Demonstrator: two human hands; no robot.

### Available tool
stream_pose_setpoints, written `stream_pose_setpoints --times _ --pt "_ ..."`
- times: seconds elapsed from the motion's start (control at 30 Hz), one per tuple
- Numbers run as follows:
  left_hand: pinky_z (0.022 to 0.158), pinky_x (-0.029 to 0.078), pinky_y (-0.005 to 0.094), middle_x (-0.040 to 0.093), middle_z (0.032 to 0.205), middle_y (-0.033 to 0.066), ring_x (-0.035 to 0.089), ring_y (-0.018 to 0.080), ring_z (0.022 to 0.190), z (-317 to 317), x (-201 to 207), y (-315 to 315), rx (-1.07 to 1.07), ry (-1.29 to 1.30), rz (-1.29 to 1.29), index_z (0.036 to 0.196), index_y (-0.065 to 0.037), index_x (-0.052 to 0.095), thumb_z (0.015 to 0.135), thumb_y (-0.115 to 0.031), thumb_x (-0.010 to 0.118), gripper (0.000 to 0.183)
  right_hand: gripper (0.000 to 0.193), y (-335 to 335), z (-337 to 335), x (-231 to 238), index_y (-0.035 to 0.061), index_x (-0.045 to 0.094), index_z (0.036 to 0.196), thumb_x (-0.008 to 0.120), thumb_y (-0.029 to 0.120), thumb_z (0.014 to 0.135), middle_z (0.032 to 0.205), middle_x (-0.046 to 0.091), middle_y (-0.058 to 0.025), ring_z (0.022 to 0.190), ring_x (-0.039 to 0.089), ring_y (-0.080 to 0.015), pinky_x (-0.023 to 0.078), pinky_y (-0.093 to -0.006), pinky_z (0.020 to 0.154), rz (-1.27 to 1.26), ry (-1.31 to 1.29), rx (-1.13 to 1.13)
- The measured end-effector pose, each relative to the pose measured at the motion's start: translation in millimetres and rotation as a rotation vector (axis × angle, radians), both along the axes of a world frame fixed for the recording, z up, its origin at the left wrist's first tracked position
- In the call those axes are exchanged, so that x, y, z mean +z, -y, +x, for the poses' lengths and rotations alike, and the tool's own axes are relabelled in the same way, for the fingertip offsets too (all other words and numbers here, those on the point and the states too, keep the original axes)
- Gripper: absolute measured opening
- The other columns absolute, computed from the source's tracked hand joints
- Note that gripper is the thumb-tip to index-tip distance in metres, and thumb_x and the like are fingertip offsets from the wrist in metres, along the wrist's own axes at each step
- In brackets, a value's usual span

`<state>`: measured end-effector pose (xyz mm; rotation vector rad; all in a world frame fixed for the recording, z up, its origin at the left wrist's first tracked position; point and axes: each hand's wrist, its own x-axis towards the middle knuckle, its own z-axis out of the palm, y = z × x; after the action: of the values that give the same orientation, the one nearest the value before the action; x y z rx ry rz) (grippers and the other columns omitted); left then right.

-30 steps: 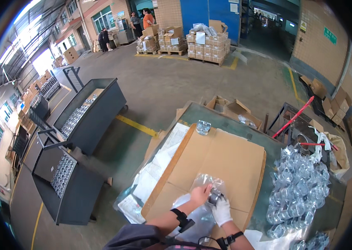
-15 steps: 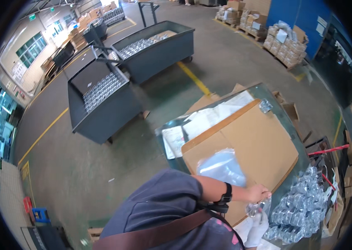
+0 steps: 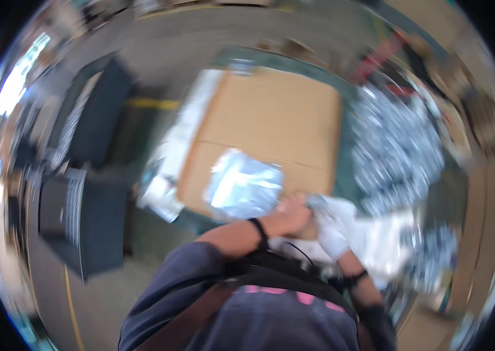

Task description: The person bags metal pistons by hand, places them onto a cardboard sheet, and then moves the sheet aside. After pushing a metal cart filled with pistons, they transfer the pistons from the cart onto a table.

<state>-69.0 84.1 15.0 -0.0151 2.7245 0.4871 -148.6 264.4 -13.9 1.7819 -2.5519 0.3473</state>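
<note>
My bare left hand (image 3: pixel 295 214) and my white-gloved right hand (image 3: pixel 331 235) are close together at the near edge of a flat cardboard sheet (image 3: pixel 276 111). Between them is a small shiny metal part in a clear plastic bag (image 3: pixel 317 202), blurred by motion. The right fingers are closed round it, and the left fingers are closed at its side. Just left of my left hand, a stack of clear plastic bags (image 3: pixel 244 182) lies on the cardboard. A large pile of bagged shiny parts (image 3: pixel 396 146) covers the table's right side.
One bagged part (image 3: pixel 241 66) sits at the cardboard's far left corner. White paper (image 3: pixel 385 243) lies right of my gloved hand, with more shiny parts (image 3: pixel 434 251) beyond it. Dark metal bins (image 3: pixel 98 222) stand on the floor to the left. A red bar (image 3: pixel 379 57) shows behind the pile.
The view has swung to the right and down over the table. Both hands remain together at the bagged part, now nearer the cardboard's front edge in view.
</note>
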Motion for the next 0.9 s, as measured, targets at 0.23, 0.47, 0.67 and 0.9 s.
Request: stream_pose_setpoints --times 0.23,0.47,0.67,0.9 --pt "0.084 0.047 0.0448 0.046 0.117 0.0191 0.052 0.0354 0.103 7.0 13.7 -1.4 0.186 -0.162 0.012 0.098 -0.008 0.067 0.079 -0.036 0.066 0.033 0.012 55.6 -22.6 36.8 0.0129 0.064 0.087 0.055 0.017 0.08 0.077 0.063 -0.0103 0.067 0.065 -0.0277 0.052 -0.0406 0.055 0.144 0.028 -0.045" --pt "0.081 0.047 0.0399 0.05 0.112 0.0189 0.056 0.0297 0.096 19.3 55.7 29.0 0.294 -0.607 0.439 0.106 -0.004 0.064 0.081 -0.021 0.068 0.03 0.023 -28.9 -38.4 86.2 0.008 0.063 0.102 0.058 0.022 0.085 0.099 0.062 -0.0182 0.091 0.063 -0.0304 0.052 -0.0373 0.074 -0.025 0.266 -0.52" --pt "0.069 0.049 0.0372 0.058 0.087 0.0142 0.06 0.0283 0.081 59.0 18.3 92.3 0.546 -0.24 0.133 0.085 -0.002 0.059 0.076 -0.027 0.074 0.03 0.033 -83.8 -141.5 59.4 0.0065 0.064 0.101 0.065 0.032 0.08 0.1 0.065 -0.0169 0.093 0.063 -0.0335 0.05 -0.0423 0.083 0.019 0.18 -0.888" --pt "0.063 0.049 0.0332 0.065 0.077 0.0098 0.061 0.0211 0.066 79.3 -20.6 97.0 0.79 -0.314 0.389 0.083 -0.002 0.067 0.077 -0.024 0.073 0.024 0.033 33.4 -66.6 117.5 0.0043 0.061 0.104 0.065 0.028 0.082 0.095 0.065 -0.0144 0.09 0.063 -0.031 0.051 -0.0399 0.076 -0.102 0.351 -0.669"
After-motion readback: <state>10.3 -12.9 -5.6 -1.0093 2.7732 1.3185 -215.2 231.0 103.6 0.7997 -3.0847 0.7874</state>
